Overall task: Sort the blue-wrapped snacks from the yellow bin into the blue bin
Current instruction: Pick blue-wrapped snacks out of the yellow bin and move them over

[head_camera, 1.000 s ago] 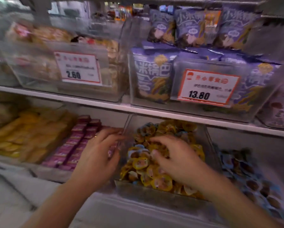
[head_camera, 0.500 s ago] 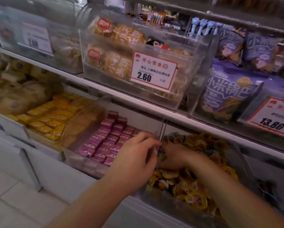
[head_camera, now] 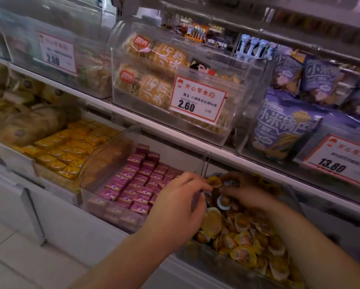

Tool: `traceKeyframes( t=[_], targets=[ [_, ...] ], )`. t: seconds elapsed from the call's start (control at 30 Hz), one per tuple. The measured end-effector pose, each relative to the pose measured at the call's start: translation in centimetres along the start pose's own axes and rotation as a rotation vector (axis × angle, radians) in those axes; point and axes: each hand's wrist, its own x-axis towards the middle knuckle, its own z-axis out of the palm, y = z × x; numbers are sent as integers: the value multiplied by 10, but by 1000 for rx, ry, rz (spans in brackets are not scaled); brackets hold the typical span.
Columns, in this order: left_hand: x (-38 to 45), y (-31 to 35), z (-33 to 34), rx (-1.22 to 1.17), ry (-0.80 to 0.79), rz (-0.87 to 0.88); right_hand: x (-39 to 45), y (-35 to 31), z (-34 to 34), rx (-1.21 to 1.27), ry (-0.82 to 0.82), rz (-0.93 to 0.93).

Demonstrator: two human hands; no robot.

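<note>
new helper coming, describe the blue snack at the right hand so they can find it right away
On the lower shelf, find the clear bin of yellow snacks right of the pink boxes. At its back, the right hand touches a blue-rimmed snack, round, among yellow ones.

A shop's white shelving point(head_camera: 160, 124) carries rows of clear plastic bins, red-bordered price cards point(head_camera: 198, 99) clipped to their fronts, above a pale tiled floor point(head_camera: 12, 259). Dim, cool light falls across the display, leaving the upper shelf shadowed.
</note>
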Motion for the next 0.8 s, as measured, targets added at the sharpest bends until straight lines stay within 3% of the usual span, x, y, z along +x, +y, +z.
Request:
traceKeyframes(
  t=[0.17,0.23,0.33,0.4,0.57,0.67,0.8],
  targets=[
    [-5,25,35,-92,-50,82,-35,16,-33,447,144,125],
    [-4,33,53,-150,-142,-26,-56,22,-37,576,226,113],
    [2,44,81,-498,-292,-341,-85,32,-30,691,271,33],
    [7,47,97,-650,-296,-408,-98,39,-22,808,256,-13],
    [14,47,115,-580,-98,-432,-105,46,-20,1148,199,87],
    [14,48,118,-459,7,-330,-105,45,-34,1342,212,170],
    [15,55,122,-187,126,-134,-111,45,-40,1374,101,257]
  ],
)
